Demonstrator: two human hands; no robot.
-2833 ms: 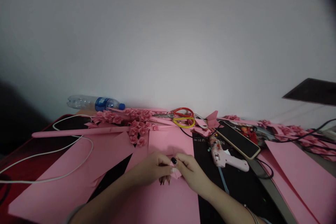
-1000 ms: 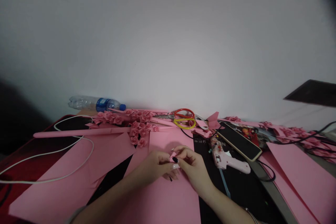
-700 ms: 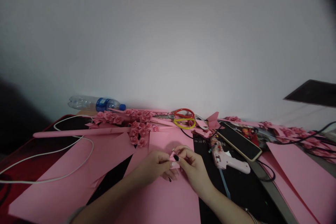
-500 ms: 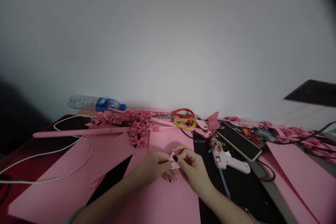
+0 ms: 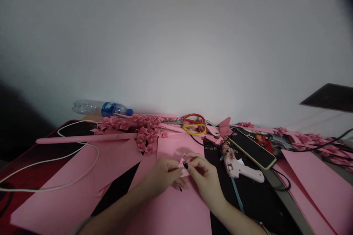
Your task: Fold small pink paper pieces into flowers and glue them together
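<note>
Between my two hands is a small folded piece of pink paper (image 5: 181, 162), partly hidden by the fingers. My left hand (image 5: 163, 175) pinches it from the left, thumb on top. From the right, my right hand (image 5: 202, 173) grips it between thumb and fingers, its dark-nailed thumb pressed on the paper. Beneath both hands lies a pink paper sheet (image 5: 176, 211). Pink paper flowers (image 5: 146, 137) sit in a cluster beyond my left hand. To the right of my right hand rests a pale pink glue gun (image 5: 242, 170).
Scissors (image 5: 194, 124) with red and yellow handles lie by the wall. A phone (image 5: 253, 148) is at the right, near more pink sheets (image 5: 317, 183). On the left are a plastic bottle (image 5: 96, 108), a rolled paper tube (image 5: 82, 139) and a white cable (image 5: 55, 158).
Both hands stay on the folded paper with only slight finger movement. The whole view has shifted by a few pixels. Everything else lies as before.
</note>
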